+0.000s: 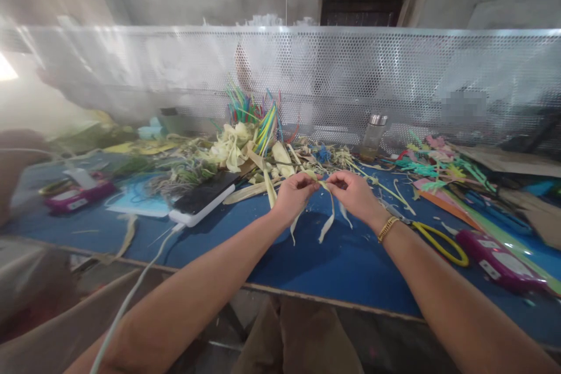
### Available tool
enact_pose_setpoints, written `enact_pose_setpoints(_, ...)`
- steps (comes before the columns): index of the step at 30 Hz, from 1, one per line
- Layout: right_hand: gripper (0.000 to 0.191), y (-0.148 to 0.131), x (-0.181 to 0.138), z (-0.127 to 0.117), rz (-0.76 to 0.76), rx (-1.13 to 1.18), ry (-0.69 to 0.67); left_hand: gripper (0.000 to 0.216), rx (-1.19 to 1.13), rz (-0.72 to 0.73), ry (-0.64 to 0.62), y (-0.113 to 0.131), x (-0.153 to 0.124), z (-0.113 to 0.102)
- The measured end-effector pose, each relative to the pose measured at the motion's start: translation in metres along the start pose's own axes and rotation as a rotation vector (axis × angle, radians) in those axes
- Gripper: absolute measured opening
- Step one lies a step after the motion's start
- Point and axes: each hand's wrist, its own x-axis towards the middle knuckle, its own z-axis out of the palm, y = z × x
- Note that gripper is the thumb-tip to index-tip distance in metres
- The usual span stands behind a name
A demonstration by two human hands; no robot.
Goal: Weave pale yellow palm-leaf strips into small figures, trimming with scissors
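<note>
Above the blue tabletop (pixel 302 269), my left hand (pixel 294 194) and my right hand (pixel 350 193) meet almost fingertip to fingertip. Both pinch a pale green strip of dried husk (pixel 327 225), whose loose ends dangle below the fingers. Which part each hand grips is partly hidden by the fingers. Behind them lies a heap of dried husks (pixel 283 158) with pale leafy pieces (pixel 234 146). Beside my right wrist, which wears a gold bracelet, rest scissors with yellow handles (pixel 440 242).
A phone on a white power bank (pixel 204 201) lies to the left, with a white cable running off the front edge. Purple devices (pixel 499 260) sit at both sides. A glass bottle (pixel 374 137) stands before the perforated metal screen (pixel 342 76). Coloured stems (pixel 263 120) lean at the back.
</note>
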Motion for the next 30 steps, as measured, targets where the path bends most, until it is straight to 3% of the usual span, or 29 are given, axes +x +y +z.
enact_pose_setpoints(5,0.012,0.0032,0.0006,0.0007,0.01,0.086,-0.066,0.025,-0.095,-0.108,-0.042,-0.0017,-0.0001,-0.0015)
enact_pose_setpoints(23,0.008,0.0024,-0.0026,0.0054,0.004,0.052,-0.146,0.014,-0.1,-0.176,0.051,-0.0073,0.0036,-0.0065)
enact_pose_setpoints(30,0.011,-0.0034,-0.0038,0.0079,0.0,0.072,-0.035,0.011,-0.015,-0.175,0.052,-0.0061,0.0021,-0.0054)
